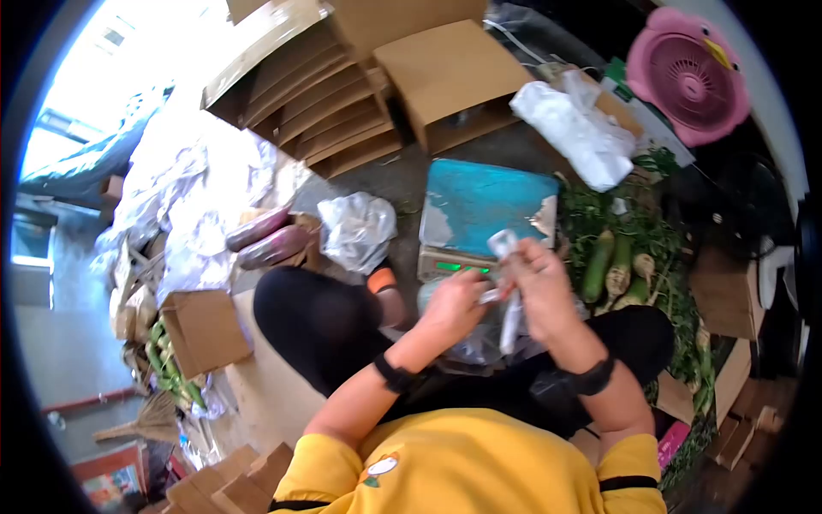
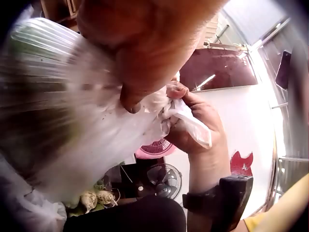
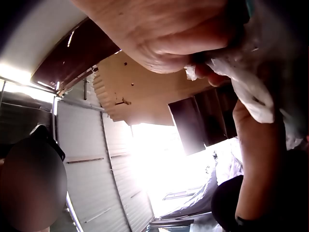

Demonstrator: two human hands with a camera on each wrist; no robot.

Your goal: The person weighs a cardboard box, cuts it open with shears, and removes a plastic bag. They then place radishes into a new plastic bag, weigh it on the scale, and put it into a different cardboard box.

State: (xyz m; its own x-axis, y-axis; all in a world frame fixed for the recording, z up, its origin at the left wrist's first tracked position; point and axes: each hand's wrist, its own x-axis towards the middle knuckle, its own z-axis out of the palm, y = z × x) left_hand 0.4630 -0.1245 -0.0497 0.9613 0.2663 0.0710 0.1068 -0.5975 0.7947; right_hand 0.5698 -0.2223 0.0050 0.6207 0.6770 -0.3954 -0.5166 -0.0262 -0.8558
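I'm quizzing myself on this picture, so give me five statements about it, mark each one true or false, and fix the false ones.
1. The left hand and right hand grip a plastic bag. True.
2. The two eggplants lie on the scale. False: in the head view the eggplants lie to the left of the scale.
3. The scale's display is dark. False: the display glows green.
4. The pink fan has a yellow beak. True.
5. The person wears a blue shirt. False: the shirt is yellow.
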